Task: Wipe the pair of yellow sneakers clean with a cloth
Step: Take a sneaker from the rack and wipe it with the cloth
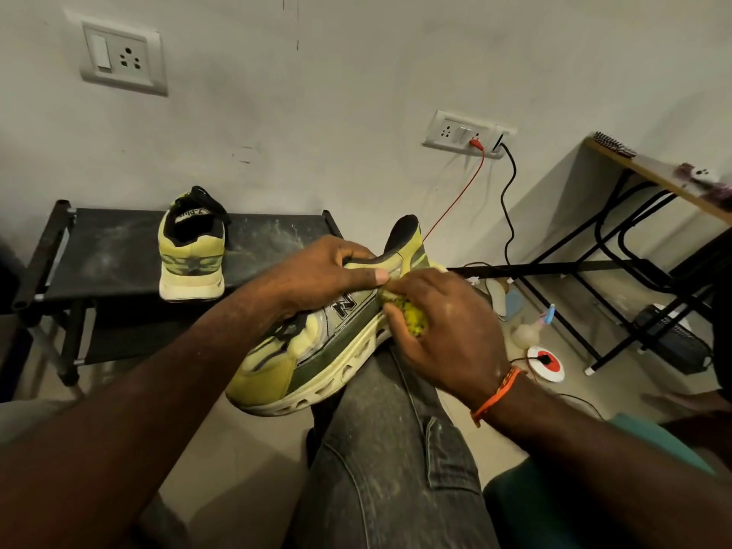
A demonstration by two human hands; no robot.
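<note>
On the person's denim knee [380, 441] lies one yellow sneaker [313, 342], sole down. The left hand [317, 271] grips its collar, fingers curled; the right hand [447, 330] pinches a yellow cloth [412, 317] against its side. Beyond the knee, the second sneaker [192, 247] stands on a black rack [103, 251].

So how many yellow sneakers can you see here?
2: one sneaker in the left hand on the person's lap, the other sneaker on the black rack.
</note>
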